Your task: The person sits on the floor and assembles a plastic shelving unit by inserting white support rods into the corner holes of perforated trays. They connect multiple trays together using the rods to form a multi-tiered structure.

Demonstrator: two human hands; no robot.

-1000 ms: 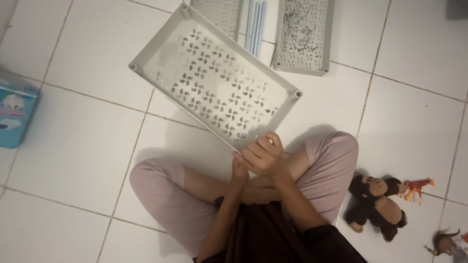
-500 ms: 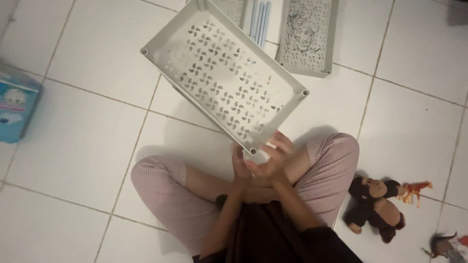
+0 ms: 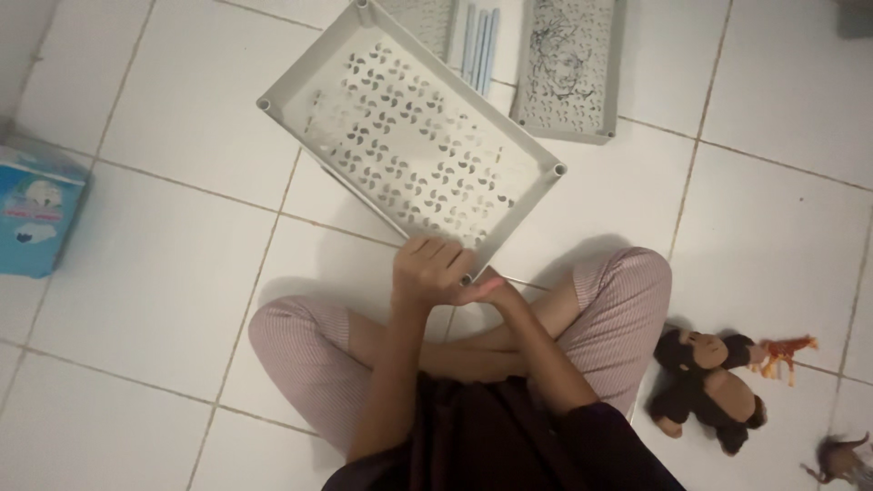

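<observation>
I sit cross-legged on white floor tiles and hold a grey perforated shelf tray point(image 3: 409, 136), tilted, above my knees. My left hand point(image 3: 429, 266) grips the tray's near edge beside its near corner socket, fingers curled over the rim. Just below that corner my right hand point(image 3: 486, 291) has its fingers closed on a thin pale pole point(image 3: 523, 280). The pole's end is hidden by my hands. Another thin pole point(image 3: 350, 195) shows under the tray's left side.
A second grey tray point(image 3: 566, 68) with scribbles lies at the top, a third point(image 3: 423, 23) sits partly behind the held one, and pale blue poles point(image 3: 479, 41) lie between them. A blue box point(image 3: 36, 223) stands left. A plush monkey point(image 3: 705, 386), a toy giraffe point(image 3: 784, 353) and a toy animal point(image 3: 841, 459) lie right.
My left hand rose from under the corner and now grips the tray's near rim. My right hand slid lower beneath the corner. The tray shifted slightly left.
</observation>
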